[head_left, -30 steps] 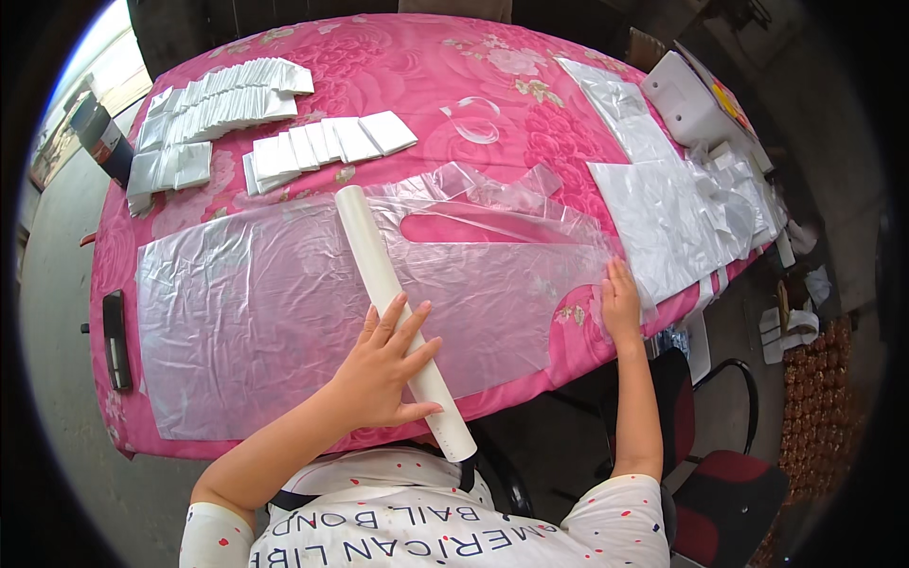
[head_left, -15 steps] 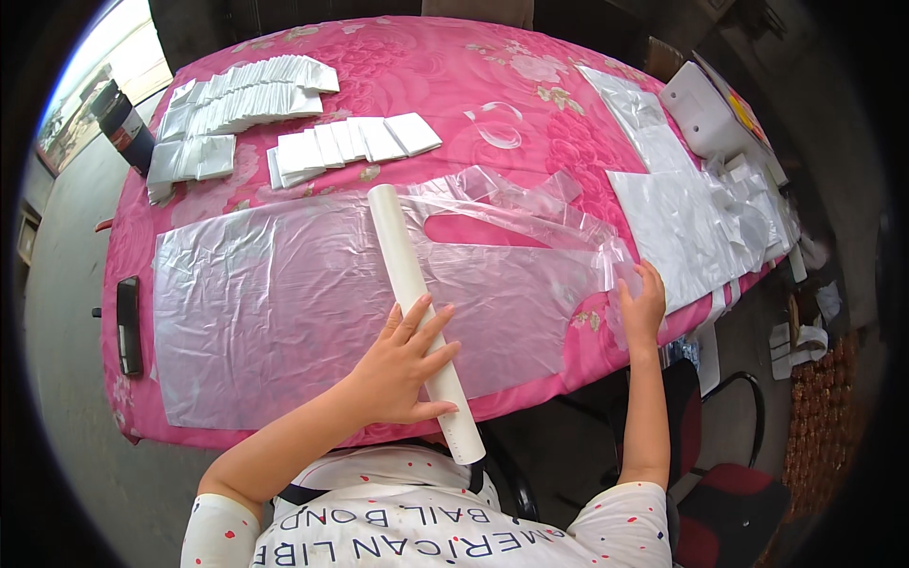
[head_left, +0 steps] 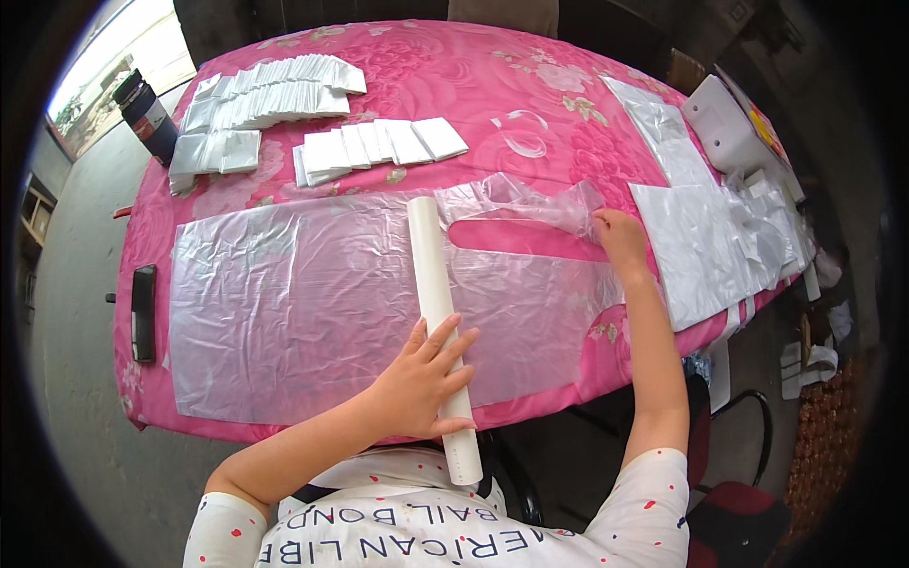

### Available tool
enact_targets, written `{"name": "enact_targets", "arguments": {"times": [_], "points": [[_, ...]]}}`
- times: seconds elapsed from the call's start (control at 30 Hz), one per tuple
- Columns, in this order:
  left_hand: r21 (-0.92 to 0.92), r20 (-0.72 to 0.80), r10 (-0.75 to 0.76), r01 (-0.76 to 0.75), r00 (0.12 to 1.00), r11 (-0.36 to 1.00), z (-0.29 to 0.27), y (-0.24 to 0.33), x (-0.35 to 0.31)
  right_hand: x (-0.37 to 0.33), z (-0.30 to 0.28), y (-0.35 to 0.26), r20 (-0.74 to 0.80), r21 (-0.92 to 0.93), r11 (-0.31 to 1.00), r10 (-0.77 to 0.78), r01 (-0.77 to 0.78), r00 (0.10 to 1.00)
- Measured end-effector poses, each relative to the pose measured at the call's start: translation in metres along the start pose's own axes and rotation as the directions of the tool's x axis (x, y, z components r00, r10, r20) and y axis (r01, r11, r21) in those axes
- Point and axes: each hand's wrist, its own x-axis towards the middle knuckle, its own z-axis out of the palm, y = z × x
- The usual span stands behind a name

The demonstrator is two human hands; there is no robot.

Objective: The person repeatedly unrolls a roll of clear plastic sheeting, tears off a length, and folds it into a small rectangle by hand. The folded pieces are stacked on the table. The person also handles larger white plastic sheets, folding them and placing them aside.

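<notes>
A clear plastic sheet (head_left: 284, 312) lies spread over the table, with a long rounded cut-out and loose strips at its right end. Across it rests a white tube (head_left: 432, 260), one end jutting past the near table edge. My left hand (head_left: 426, 379) lies on the tube's near half, fingers spread, pressing it against the sheet. At the sheet's far right corner, my right hand (head_left: 620, 237) has its fingers closed on a crumpled strip (head_left: 568, 210) of the plastic. The fingertips there are partly hidden.
Folded white packets (head_left: 275, 95) stand in rows at the far left, with a shorter row (head_left: 379, 147) nearer. A dark bottle (head_left: 147, 118) and a phone (head_left: 143, 312) sit along the left edge. Stacked plastic sheets (head_left: 691, 246) and a white box (head_left: 717, 123) occupy the right side.
My right hand has moved away from me and slightly left, drawing the loose strip to the far side. My left hand stays on the tube. The whole view has shifted a little.
</notes>
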Motion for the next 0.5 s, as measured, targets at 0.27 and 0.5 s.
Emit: {"name": "enact_targets", "arguments": {"times": [0.27, 0.5], "points": [[0.008, 0.032, 0.005, -0.006, 0.999, 1.0, -0.001, 0.002, 0.005, 0.035, -0.049, 0.023, -0.218, -0.017, 0.99, 0.132, -0.139, 0.967], [0.018, 0.033, 0.0, -0.001, 0.999, 1.0, -0.001, 0.005, 0.009, -0.121, -0.022, -0.104, 0.293, 0.414, 0.864, -0.424, 0.286, 0.857]]}}
